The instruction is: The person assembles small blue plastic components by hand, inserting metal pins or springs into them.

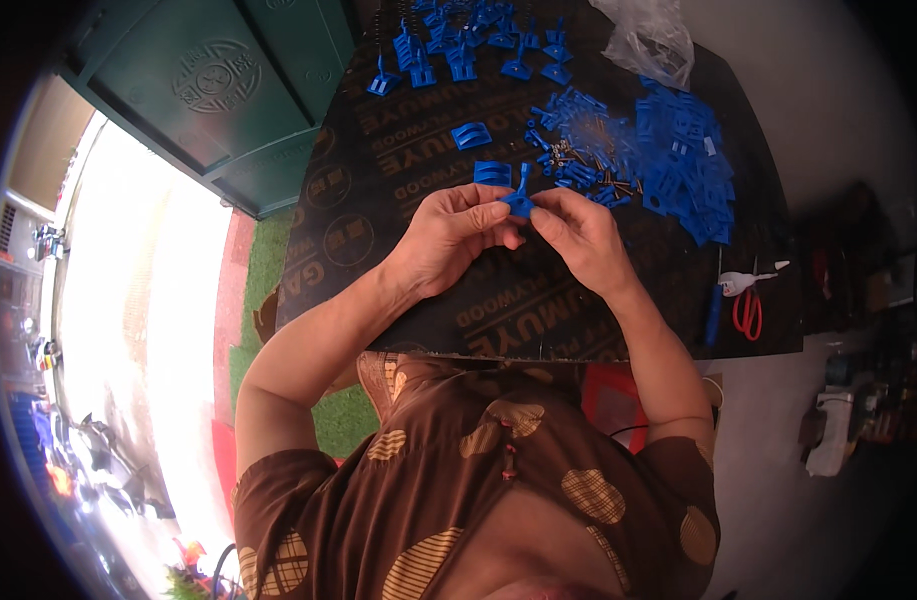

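Between my two hands, over the middle of the dark board, is a small blue plastic part (519, 204) with a narrow stem pointing away from me. My left hand (461, 225) pinches its left side between thumb and fingers. At its right side, my right hand (581, 235) grips with thumb and forefinger. Just beyond my left fingers lies a curved blue plastic piece (492, 173), and a similar ridged blue piece (470, 136) lies farther off. My fingers hide some of the held part.
Beyond my hands, a pile of flat blue pieces (683, 165) and small screws (578, 160) covers the right of the dark board (378, 240). Stemmed blue parts (462, 66) stand at the back beside a clear plastic bag (653, 45). Red-handled scissors (747, 312) lie near the right edge.
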A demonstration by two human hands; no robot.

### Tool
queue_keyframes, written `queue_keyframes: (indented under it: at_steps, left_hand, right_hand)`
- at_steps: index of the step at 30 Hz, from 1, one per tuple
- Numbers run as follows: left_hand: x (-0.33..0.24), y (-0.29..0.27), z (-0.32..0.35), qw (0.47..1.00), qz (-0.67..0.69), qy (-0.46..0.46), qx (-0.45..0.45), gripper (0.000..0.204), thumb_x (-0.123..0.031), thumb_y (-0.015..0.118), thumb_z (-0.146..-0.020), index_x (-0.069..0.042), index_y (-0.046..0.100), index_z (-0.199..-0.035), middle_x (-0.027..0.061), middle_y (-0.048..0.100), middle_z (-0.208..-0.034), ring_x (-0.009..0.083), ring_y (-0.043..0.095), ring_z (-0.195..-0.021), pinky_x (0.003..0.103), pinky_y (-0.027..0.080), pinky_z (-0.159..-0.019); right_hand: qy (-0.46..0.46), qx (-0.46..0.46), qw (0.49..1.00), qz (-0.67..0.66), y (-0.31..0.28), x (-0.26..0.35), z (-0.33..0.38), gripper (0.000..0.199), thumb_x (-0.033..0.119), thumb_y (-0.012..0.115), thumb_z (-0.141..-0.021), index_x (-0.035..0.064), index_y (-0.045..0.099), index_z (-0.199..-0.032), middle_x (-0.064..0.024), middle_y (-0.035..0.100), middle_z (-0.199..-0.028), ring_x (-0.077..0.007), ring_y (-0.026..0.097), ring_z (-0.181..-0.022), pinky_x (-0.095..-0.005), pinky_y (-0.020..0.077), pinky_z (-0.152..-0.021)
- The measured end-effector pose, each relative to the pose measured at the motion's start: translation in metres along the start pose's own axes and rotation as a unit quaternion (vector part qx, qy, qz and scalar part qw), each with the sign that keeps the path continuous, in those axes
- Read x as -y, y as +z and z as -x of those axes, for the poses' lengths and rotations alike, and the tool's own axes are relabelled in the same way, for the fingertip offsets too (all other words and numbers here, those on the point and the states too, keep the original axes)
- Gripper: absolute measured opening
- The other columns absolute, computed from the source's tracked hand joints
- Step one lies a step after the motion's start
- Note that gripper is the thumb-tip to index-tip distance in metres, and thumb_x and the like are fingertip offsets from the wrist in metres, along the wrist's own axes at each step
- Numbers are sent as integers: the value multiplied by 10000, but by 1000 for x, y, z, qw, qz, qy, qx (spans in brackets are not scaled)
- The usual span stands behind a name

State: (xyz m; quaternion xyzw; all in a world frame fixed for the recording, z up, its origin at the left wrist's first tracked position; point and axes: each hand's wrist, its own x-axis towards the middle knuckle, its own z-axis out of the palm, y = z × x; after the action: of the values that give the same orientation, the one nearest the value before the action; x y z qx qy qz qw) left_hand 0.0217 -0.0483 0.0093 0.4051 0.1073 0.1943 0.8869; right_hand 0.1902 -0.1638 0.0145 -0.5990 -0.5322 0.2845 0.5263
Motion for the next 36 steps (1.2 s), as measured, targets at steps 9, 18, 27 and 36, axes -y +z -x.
queue_keyframes:
  at_steps: [9,18,27,36]
  left_hand:
    - [1,-2,1,999,-33,-23,-19,295,-164,627,-917,40,560,-1119,112,660,-938,175,623,-759,334,499,-792]
    - [2,-2,2,996,-75,-14,-35,252,-170,629,-915,31,574,-1057,106,662,-934,166,610,-721,299,499,-720]
    - [2,1,3,992,-114,10,-54,211,-142,670,-884,19,586,-992,100,664,-896,164,606,-694,288,502,-677]
    - [4,3,4,987,-144,33,-65,222,-137,688,-875,17,581,-993,94,661,-887,160,606,-694,275,501,-667]
  right_hand:
    - [76,17,994,-79,-4,6,1,298,259,650,-913,-30,661,-984,-34,664,-841,-67,571,-768,-225,454,-665]
    - [62,16,996,-68,-4,8,1,298,254,646,-913,-35,656,-986,-29,656,-833,-67,564,-756,-222,450,-658]
    - [55,25,996,-59,-6,8,2,326,268,622,-929,-44,646,-1021,-56,659,-848,-90,588,-774,-234,468,-678]
    - [43,32,997,-60,-5,5,2,398,318,587,-954,-54,617,-1093,-84,658,-898,-126,613,-815,-256,485,-723]
